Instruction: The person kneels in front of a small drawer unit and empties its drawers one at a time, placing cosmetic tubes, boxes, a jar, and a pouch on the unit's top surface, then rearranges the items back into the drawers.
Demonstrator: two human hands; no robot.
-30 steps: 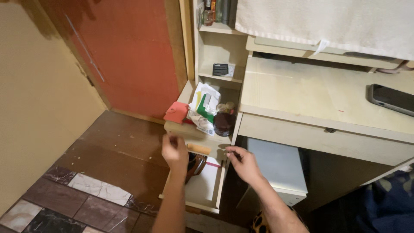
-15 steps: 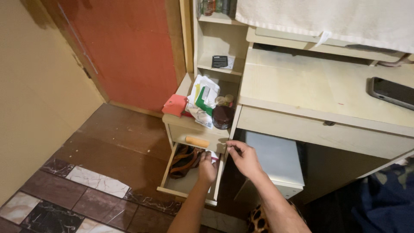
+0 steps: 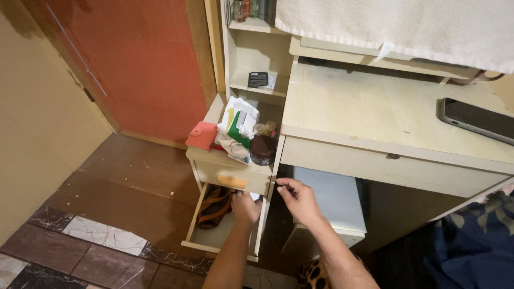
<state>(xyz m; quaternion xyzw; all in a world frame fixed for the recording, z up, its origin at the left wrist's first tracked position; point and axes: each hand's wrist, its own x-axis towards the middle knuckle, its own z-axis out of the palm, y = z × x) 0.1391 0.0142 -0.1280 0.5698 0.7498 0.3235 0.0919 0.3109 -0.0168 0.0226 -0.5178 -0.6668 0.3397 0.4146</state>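
I see my left hand (image 3: 245, 206) reaching down into the open drawer (image 3: 214, 238), grip hidden; right hand (image 3: 300, 199) hovers beside, fingers loosely curled, empty.

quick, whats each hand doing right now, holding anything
Left hand: reaching down into the open lower wooden drawer; fingers hidden, so grip cannot be told.
Right hand: hovering beside the drawer front, fingers loosely curled, holding nothing visible.

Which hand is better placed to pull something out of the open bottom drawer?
Left, probably. The left hand is already reaching inside the open drawer, beside the brown straps. The right hand is outside it, by the drawer's side edge.
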